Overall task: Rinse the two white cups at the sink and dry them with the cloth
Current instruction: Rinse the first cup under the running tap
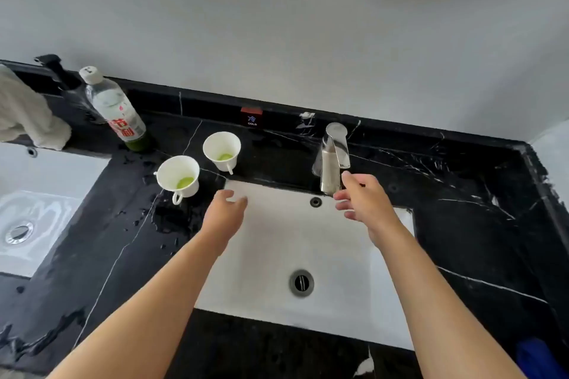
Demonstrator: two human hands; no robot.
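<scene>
Two white cups stand upright on the black marble counter, left of the sink, each with a little green liquid at the bottom. The nearer cup [178, 177] has its handle toward me; the farther cup [222, 149] sits behind and to its right. My left hand [226, 212] hovers open over the sink's left edge, just right of the nearer cup, touching nothing. My right hand [365, 200] is open beside the spout of the chrome tap [334, 157]. No water is running into the white sink [277, 240]. A pale cloth [27, 114] hangs at the far left.
A clear plastic bottle [115, 108] with a red label stands behind the cups. A second basin [34, 209] lies at the left. Water drops spot the counter [477, 224]. A small cold-water sign [252, 116] sits on the back ledge. Something blue [535, 357] shows at the bottom right.
</scene>
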